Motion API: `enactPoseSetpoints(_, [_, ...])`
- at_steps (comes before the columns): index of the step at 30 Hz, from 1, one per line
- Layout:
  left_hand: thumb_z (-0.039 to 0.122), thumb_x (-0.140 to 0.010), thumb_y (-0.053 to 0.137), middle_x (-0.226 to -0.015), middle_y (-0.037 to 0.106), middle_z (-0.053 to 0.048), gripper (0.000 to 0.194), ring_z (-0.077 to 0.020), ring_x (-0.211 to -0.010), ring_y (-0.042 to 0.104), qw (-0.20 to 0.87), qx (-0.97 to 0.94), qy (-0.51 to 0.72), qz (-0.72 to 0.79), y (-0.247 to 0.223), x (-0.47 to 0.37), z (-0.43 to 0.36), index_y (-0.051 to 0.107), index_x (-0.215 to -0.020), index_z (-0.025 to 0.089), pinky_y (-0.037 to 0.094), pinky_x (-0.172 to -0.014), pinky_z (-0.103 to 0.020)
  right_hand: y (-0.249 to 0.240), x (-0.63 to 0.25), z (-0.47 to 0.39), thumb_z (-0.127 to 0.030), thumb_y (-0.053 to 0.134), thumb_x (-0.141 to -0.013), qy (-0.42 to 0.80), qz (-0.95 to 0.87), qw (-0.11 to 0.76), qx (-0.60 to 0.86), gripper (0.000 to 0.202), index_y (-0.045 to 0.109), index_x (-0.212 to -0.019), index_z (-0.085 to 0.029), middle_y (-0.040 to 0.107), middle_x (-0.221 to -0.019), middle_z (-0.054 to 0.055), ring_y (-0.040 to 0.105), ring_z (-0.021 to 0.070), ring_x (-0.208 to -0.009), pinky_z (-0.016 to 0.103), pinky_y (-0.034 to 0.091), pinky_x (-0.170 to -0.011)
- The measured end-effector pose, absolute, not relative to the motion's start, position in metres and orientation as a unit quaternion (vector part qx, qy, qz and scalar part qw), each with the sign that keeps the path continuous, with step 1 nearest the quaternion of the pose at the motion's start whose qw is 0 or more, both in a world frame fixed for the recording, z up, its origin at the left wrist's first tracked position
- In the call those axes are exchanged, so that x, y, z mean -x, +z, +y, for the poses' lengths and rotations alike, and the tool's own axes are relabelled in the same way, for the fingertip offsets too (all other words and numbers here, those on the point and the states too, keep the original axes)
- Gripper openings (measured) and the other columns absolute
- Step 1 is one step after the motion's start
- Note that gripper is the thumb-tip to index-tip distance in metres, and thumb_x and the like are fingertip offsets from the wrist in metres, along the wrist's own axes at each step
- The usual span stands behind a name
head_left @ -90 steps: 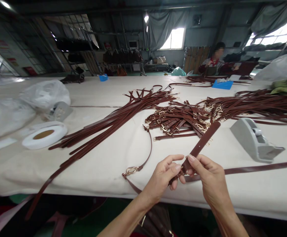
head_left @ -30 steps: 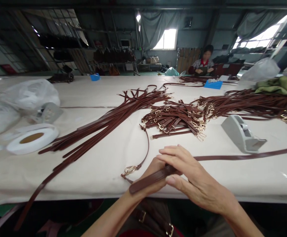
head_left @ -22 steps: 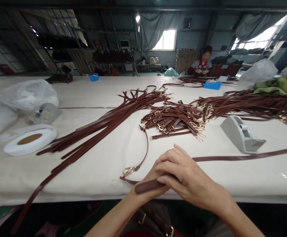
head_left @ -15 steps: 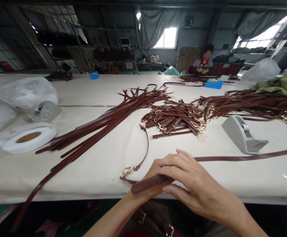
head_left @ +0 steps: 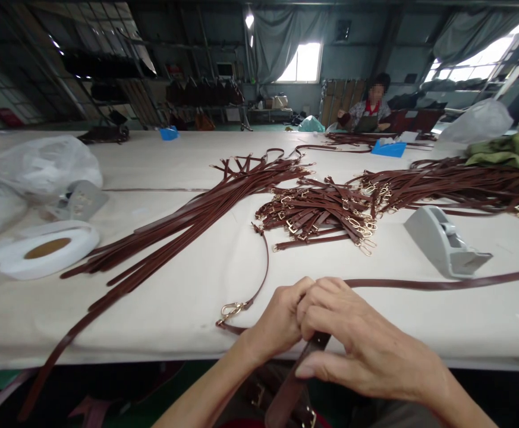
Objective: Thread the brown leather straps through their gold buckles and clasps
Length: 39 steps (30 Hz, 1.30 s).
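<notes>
A brown leather strap [head_left: 420, 285] runs from the right across the table to my hands, and a wide end with small holes hangs below them over the table edge. My right hand [head_left: 357, 342] is closed on this strap, its thumb against the hanging part. Pressed against it, my left hand [head_left: 279, 315] is closed on the strap too, with its fingertips hidden behind the right hand. To their left lies a thin strap [head_left: 266, 261] with a gold clasp [head_left: 232, 309]. Part of it passes behind my left wrist.
Long brown straps [head_left: 188, 223] lie left of centre. Behind my hands is a pile of short buckled straps [head_left: 317, 208]. A grey tape dispenser [head_left: 442, 244] stands right, a white tape roll [head_left: 81, 241] lies left. A person [head_left: 368, 110] sits across the table.
My right hand has closed and turned the strap's wide end from pointing left to hanging down toward me. My left hand, formerly mostly covered, shows more. The person across has moved their hands apart.
</notes>
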State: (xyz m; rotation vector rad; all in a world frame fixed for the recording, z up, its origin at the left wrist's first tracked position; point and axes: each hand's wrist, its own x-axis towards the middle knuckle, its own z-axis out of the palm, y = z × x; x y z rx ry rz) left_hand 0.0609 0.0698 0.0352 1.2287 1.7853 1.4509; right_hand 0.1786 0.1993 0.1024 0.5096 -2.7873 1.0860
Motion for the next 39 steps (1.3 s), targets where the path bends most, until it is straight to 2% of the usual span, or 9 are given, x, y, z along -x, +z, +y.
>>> enactPoseSetpoints(3, [0.024,-0.080,0.063,-0.068,0.051,0.006,0.015,-0.0111,-0.064,0.040,0.277,-0.439,0.556,0.649,0.036,-0.061,0.069,0.051,-0.074,0.018,0.033,-0.058,-0.023,0.099,-0.180,0.206,-0.039,0.070,-0.090,0.436,-0.879,0.046,-0.187,0.020,0.065,-0.100,-0.023,0.063,-0.095,-0.001,0.055,0.0168,-0.101,0.035,0.037,-0.100])
enactPoseSetpoints(5, [0.028,-0.081,0.068,-0.068,0.054,0.005,0.015,-0.0110,-0.063,0.042,0.287,-0.419,0.565,0.651,0.036,-0.061,0.069,0.058,-0.079,0.017,0.034,-0.058,-0.023,0.094,-0.184,0.215,-0.037,0.067,-0.092,0.522,-0.834,0.074,-0.163,0.018,0.068,-0.106,-0.026,0.062,-0.090,-0.001,0.056,0.0163,-0.094,0.033,0.043,-0.091])
enactPoseSetpoints(8, [0.034,-0.082,0.073,-0.074,0.063,0.002,0.020,-0.0134,-0.067,0.050,0.282,-0.399,0.559,0.670,0.031,-0.060,0.067,0.067,-0.090,0.016,0.038,-0.064,-0.025,0.086,-0.191,0.232,-0.034,0.066,-0.093,0.601,-0.782,0.161,-0.035,0.008,0.070,-0.089,-0.028,0.060,-0.093,0.001,0.056,0.0168,-0.092,0.031,0.043,-0.082])
enactPoseSetpoints(12, [0.034,-0.081,0.076,-0.083,0.070,-0.001,0.024,-0.0158,-0.073,0.057,0.282,-0.402,0.546,0.679,0.025,-0.058,0.066,0.068,-0.095,0.016,0.041,-0.069,-0.027,0.084,-0.195,0.249,-0.041,0.066,-0.089,0.592,-0.788,0.132,0.109,0.032,0.060,-0.064,-0.021,0.061,-0.117,0.006,0.049,0.0255,-0.117,0.036,0.039,-0.092])
enactPoseSetpoints(17, [0.033,-0.082,0.074,-0.076,0.065,0.002,0.024,-0.0132,-0.067,0.051,0.281,-0.397,0.549,0.680,0.023,-0.058,0.067,0.068,-0.098,0.016,0.037,-0.065,-0.026,0.086,-0.194,0.254,-0.041,0.062,-0.083,0.596,-0.790,0.023,0.144,0.031,0.056,-0.062,-0.019,0.060,-0.124,0.008,0.054,0.0277,-0.107,0.039,0.041,-0.083])
enactPoseSetpoints(23, [0.034,-0.081,0.073,-0.072,0.060,0.003,0.025,-0.0126,-0.065,0.046,0.293,-0.390,0.562,0.668,0.027,-0.057,0.067,0.066,-0.097,0.016,0.035,-0.062,-0.026,0.081,-0.194,0.259,-0.036,0.059,-0.084,0.600,-0.790,-0.027,0.120,0.029,0.055,-0.061,-0.018,0.061,-0.119,0.006,0.055,0.0191,-0.083,0.036,0.045,-0.077])
enactPoseSetpoints(31, [0.034,-0.077,0.076,-0.075,0.060,0.002,0.028,-0.0134,-0.067,0.046,0.305,-0.384,0.561,0.667,0.030,-0.056,0.063,0.068,-0.097,0.016,0.035,-0.063,-0.026,0.080,-0.189,0.258,-0.046,0.059,-0.092,0.540,-0.837,-0.032,0.076,0.032,0.067,-0.075,-0.020,0.060,-0.118,0.006,0.056,0.0187,-0.087,0.034,0.043,-0.081])
enactPoseSetpoints(35, [0.032,-0.076,0.077,-0.070,0.056,0.004,0.027,-0.0118,-0.064,0.043,0.340,-0.388,0.574,0.635,0.029,-0.061,0.065,0.066,-0.094,0.015,0.033,-0.062,-0.025,0.074,-0.184,0.241,-0.042,0.058,-0.094,0.563,-0.825,-0.014,0.050,0.027,0.069,-0.081,-0.020,0.059,-0.110,0.005,0.056,0.0182,-0.091,0.032,0.042,-0.083])
enactPoseSetpoints(39, [0.031,-0.075,0.078,-0.072,0.057,0.002,0.027,-0.0119,-0.066,0.045,0.378,-0.378,0.574,0.620,0.027,-0.065,0.060,0.065,-0.093,0.015,0.035,-0.062,-0.025,0.064,-0.181,0.225,-0.043,0.061,-0.092,0.598,-0.799,0.012,0.062,0.031,0.061,-0.072,-0.018,0.058,-0.107,0.006,0.056,0.0208,-0.098,0.034,0.039,-0.088])
